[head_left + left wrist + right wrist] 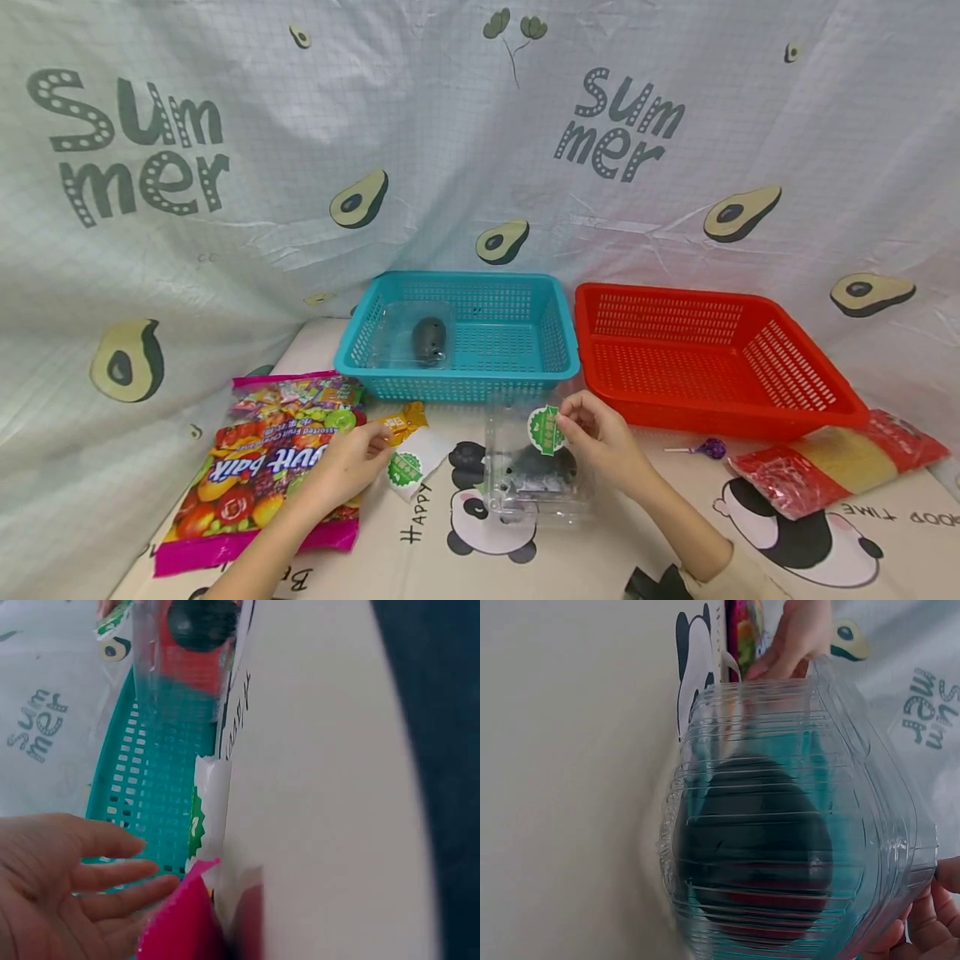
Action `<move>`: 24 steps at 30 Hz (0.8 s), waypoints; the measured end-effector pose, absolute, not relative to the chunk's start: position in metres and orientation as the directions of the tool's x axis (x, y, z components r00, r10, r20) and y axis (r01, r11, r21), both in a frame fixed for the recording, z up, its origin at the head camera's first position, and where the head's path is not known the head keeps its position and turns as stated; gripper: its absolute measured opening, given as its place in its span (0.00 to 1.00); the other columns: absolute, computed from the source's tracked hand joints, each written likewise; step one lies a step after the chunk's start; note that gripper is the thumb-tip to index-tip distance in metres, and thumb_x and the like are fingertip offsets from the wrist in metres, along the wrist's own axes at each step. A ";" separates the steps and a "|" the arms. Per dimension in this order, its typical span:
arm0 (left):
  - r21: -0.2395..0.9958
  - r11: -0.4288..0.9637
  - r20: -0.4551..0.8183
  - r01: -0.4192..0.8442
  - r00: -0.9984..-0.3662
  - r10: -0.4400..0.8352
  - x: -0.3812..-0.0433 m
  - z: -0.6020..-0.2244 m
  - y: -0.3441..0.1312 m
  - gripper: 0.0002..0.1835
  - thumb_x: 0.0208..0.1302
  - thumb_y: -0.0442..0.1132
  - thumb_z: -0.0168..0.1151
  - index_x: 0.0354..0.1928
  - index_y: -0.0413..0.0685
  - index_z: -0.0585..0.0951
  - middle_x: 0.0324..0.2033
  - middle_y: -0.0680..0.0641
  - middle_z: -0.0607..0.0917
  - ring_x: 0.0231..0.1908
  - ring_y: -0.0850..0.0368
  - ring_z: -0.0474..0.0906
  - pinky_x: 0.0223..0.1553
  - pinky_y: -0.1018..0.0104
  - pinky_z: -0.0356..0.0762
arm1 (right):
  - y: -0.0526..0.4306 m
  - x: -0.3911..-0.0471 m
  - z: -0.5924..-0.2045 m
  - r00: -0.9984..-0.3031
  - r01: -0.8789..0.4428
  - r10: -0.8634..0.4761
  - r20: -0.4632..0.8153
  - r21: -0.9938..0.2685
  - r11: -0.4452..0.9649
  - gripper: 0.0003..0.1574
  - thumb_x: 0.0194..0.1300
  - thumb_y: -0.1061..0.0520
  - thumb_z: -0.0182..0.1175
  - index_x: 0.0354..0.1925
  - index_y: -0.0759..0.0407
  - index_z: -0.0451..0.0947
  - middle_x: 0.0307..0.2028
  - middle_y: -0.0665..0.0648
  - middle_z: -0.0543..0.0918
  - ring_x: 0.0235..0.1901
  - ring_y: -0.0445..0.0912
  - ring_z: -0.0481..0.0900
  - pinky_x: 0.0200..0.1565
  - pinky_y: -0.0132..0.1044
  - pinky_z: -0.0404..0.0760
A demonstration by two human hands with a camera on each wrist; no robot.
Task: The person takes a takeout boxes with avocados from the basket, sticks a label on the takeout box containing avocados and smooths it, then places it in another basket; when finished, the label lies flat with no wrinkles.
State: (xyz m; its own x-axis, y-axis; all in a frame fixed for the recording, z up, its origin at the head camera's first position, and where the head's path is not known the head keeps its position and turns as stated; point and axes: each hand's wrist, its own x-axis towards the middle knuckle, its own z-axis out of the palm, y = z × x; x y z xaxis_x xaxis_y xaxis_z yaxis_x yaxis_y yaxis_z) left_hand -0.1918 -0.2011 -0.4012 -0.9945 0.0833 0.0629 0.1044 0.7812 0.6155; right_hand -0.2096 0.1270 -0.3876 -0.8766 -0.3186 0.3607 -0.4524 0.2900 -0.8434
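Observation:
My right hand [603, 437] pinches the edge of a clear plastic clamshell box [495, 467] with finger and thumb. Inside the box lies a dark, egg-shaped fruit [754, 847] that looks like an avocado. A round green sticker [547, 430] shows on the box, right by the right fingertips. My left hand [351, 460] is beside a white paper piece [435, 446] bearing another green sticker [405, 470]. In the left wrist view the left hand's fingers [112, 889] are spread and loosely bent, with nothing between them.
Behind the hands stand a teal basket [457, 387], holding another clear box [393, 329] with a dark fruit [430, 340], and a red basket [720, 412]. A candy bag [255, 467] and an orange packet [408, 419] lie left; a lollipop [712, 448] and a red-and-yellow packet [832, 462] right.

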 end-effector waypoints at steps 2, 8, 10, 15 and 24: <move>0.600 0.787 0.092 0.141 -0.990 0.107 -0.192 -0.394 -0.193 0.11 0.55 0.34 0.59 0.41 0.40 0.79 0.32 0.48 0.82 0.36 0.56 0.78 0.38 0.62 0.77 | 0.128 -0.210 -0.387 -0.879 -0.442 -0.329 0.346 -0.851 0.284 0.06 0.61 0.61 0.55 0.36 0.62 0.68 0.25 0.56 0.73 0.24 0.43 0.70 0.27 0.28 0.73; 0.684 0.669 0.135 0.293 -0.951 0.278 -0.189 -0.373 -0.156 0.08 0.57 0.37 0.58 0.40 0.48 0.79 0.34 0.52 0.83 0.37 0.59 0.78 0.36 0.67 0.76 | 0.125 -0.208 -0.379 -0.869 -0.437 -0.362 0.337 -0.867 0.240 0.05 0.61 0.64 0.53 0.36 0.63 0.68 0.25 0.60 0.72 0.24 0.46 0.70 0.26 0.29 0.72; 0.693 0.631 0.165 0.349 -0.929 0.333 -0.187 -0.366 -0.142 0.09 0.58 0.39 0.58 0.41 0.49 0.78 0.35 0.53 0.83 0.38 0.60 0.78 0.35 0.68 0.76 | 0.121 -0.209 -0.377 -0.868 -0.431 -0.369 0.331 -0.873 0.230 0.05 0.61 0.63 0.54 0.36 0.63 0.68 0.25 0.60 0.72 0.25 0.45 0.69 0.26 0.29 0.71; 0.701 0.568 0.240 0.432 -0.892 0.383 -0.192 -0.359 -0.110 0.13 0.60 0.45 0.56 0.45 0.49 0.77 0.35 0.55 0.82 0.38 0.63 0.77 0.33 0.71 0.74 | 0.114 -0.211 -0.377 -0.876 -0.404 -0.375 0.302 -0.885 0.232 0.07 0.61 0.59 0.55 0.37 0.60 0.68 0.26 0.56 0.72 0.25 0.42 0.69 0.26 0.28 0.70; 0.711 0.530 0.335 0.461 -0.886 0.321 -0.204 -0.362 -0.081 0.05 0.56 0.44 0.61 0.34 0.55 0.79 0.22 0.60 0.79 0.24 0.65 0.72 0.20 0.73 0.69 | 0.109 -0.197 -0.357 -0.906 -0.380 -0.327 0.268 -0.855 0.353 0.05 0.59 0.62 0.56 0.31 0.62 0.70 0.22 0.54 0.71 0.22 0.39 0.66 0.23 0.27 0.68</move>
State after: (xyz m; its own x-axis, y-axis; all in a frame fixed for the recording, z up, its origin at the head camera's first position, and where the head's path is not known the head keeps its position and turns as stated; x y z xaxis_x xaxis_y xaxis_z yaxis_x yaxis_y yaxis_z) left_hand -0.2035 -0.0808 -0.3618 -0.8858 0.3207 0.3354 0.4613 0.5304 0.7112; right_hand -0.1970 0.1094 -0.3571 -0.9063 -0.3268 0.2679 -0.3800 0.3528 -0.8551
